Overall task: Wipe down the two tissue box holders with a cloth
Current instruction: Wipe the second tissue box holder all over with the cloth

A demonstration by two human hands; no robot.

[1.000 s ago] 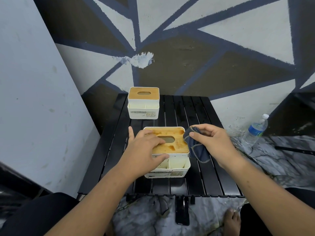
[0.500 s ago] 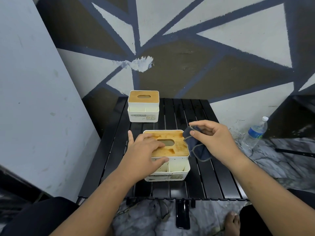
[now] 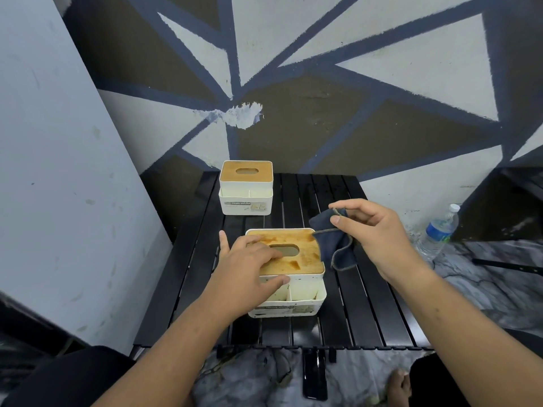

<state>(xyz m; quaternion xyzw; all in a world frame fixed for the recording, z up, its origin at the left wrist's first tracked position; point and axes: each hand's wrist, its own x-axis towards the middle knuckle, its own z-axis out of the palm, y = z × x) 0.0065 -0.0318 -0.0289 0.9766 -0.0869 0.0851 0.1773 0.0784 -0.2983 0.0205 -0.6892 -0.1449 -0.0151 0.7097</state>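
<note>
**Cloth lifted off the stained lid's edge**

Since a moment ago the right hand [image 3: 379, 233] has drawn up and slightly away from the near holder, and the dark blue soft cloth with a pale stitched hem [image 3: 332, 245] now hangs looser, pinched at a corner between thumb and fingers. It hangs over the lid's right edge. The left hand [image 3: 249, 265] lies flat on the lid, fingers stretched, thumb against the front rim, gripping nothing.

That near white plastic tissue box holder with a tan wooden lid [image 3: 302, 259] sits by the front edge of the black slatted worktop [image 3: 367, 304]. The second white holder with a clean tan lid [image 3: 246, 188] stands at the back left corner.

A corner pinch is weak, so the limp cloth could probably slip once it drags across the lid. The light, round-cornered box may skate on the smooth slats if the steadying hand eases. The hem could snag in the oval slot. Brown blotches look dried on, and a loose cloth might only smear them.
</note>
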